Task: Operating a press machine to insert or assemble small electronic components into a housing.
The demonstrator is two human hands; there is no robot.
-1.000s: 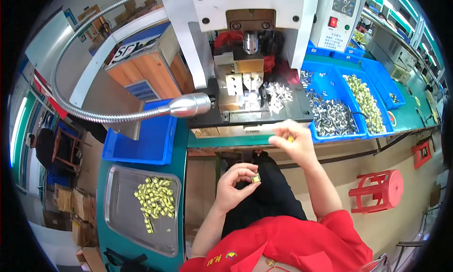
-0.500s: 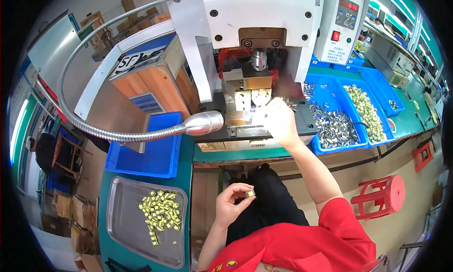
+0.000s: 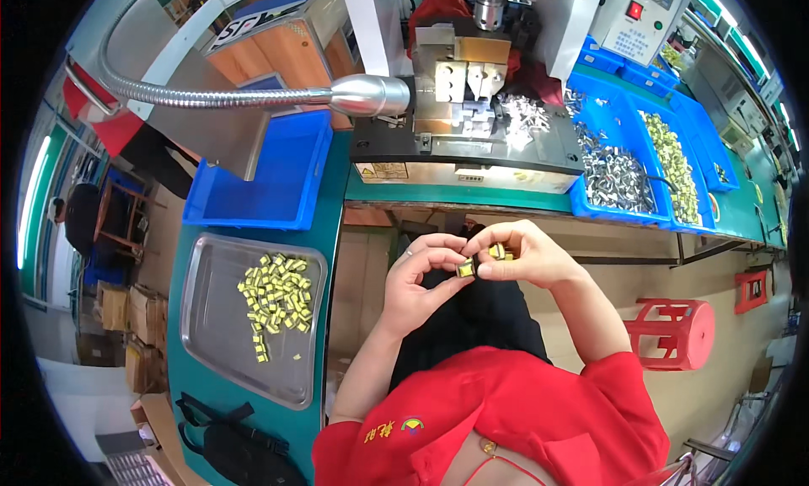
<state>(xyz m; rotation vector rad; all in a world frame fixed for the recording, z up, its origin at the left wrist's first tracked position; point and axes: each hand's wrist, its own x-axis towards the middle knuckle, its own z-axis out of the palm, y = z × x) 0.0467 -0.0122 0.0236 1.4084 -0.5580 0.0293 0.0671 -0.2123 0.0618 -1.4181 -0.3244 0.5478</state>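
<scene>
My left hand (image 3: 415, 285) and my right hand (image 3: 531, 254) meet in front of my lap, below the press's bench edge. A small yellow-and-black block (image 3: 466, 269), much like a coil part, is pinched in the left fingertips. Against it rest the right thumb and finger, which also hold one or more yellow pieces (image 3: 499, 251); their exact number is partly hidden. To the left, a metal tray (image 3: 206, 334) carries a loose cluster of similar yellow blocks (image 3: 276, 292). Behind the hands stands a white bench press (image 3: 379, 31), with small shiny metal pieces (image 3: 524, 120) scattered on its dark base.
A blue bin (image 3: 253, 201) sits left of the press under a bent metal lamp (image 3: 371, 95). On the right, blue bins hold metal clips (image 3: 619, 178) and yellow blocks (image 3: 672, 162). A black bag (image 3: 240, 444) lies front left; a red stool (image 3: 687, 334) stands right.
My right hand has come back from the lit press area to meet the left hand, now holding yellow pieces. The left hand has moved up slightly in the picture. My view has tilted downward.
</scene>
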